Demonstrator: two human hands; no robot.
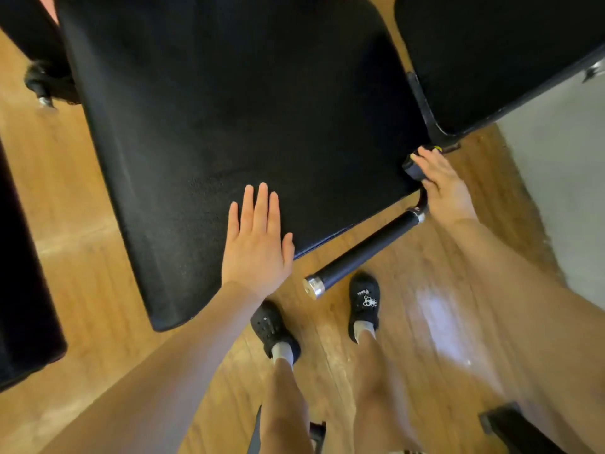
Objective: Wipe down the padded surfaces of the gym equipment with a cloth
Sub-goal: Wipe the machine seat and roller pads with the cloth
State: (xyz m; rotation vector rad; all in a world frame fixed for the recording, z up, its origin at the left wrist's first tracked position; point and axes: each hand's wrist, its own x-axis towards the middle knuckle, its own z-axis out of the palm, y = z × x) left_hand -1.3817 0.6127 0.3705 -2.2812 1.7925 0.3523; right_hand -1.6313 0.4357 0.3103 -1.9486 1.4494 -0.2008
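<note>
- Left hand flat, fingers straight, pressing near edge of black padded seat.
- Right hand curled around dark handle at seat's right corner.
- No cloth visible.
- Second pad upper right.

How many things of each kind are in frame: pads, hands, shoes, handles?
Black padded surfaces: 3, the large centre pad, the upper-right pad, the left-edge pad
Bare hands: 2, left hand, right hand
Black perforated clog shoes: 2
Black chrome-capped handle bar: 1
Total: 8
</note>
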